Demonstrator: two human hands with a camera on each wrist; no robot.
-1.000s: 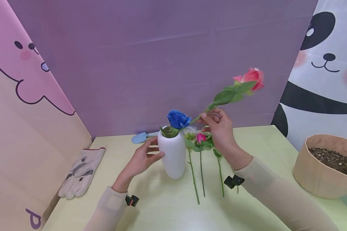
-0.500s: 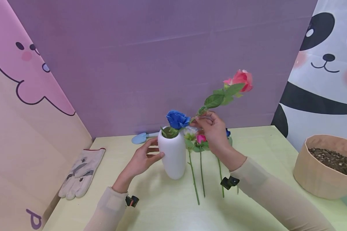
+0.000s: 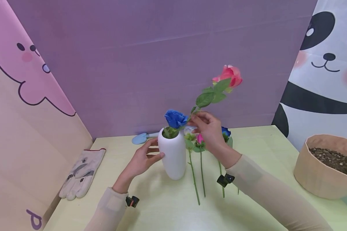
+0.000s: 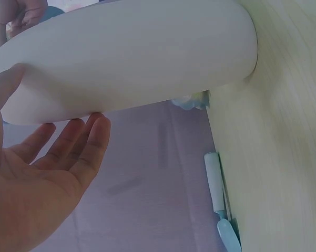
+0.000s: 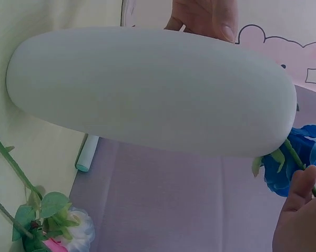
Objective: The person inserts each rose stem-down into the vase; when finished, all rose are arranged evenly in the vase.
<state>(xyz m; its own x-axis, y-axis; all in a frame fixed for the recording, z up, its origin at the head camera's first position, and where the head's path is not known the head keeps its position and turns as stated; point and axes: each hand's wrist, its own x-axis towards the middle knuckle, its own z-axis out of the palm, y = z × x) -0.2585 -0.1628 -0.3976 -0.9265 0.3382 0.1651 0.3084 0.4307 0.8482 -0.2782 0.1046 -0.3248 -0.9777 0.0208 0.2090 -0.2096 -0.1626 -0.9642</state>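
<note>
So, the left hand (image 3: 140,162) has thumb and fingers around the white vase (image 3: 173,157), which stands upright on the table (image 3: 159,211). The right hand (image 3: 209,130) pinches a pinkish rose (image 3: 218,97) by its stem near the vase's mouth, bloom tilted right. A blue rose (image 3: 175,118) leans there too; a magenta flower (image 3: 200,138) lies to the right.

work gloves (image 3: 82,173): left | blue trowel (image 3: 139,138): near purple backdrop (image 3: 150,73) | tan pot (image 3: 318,179) holding soil (image 3: 333,159): right
</note>
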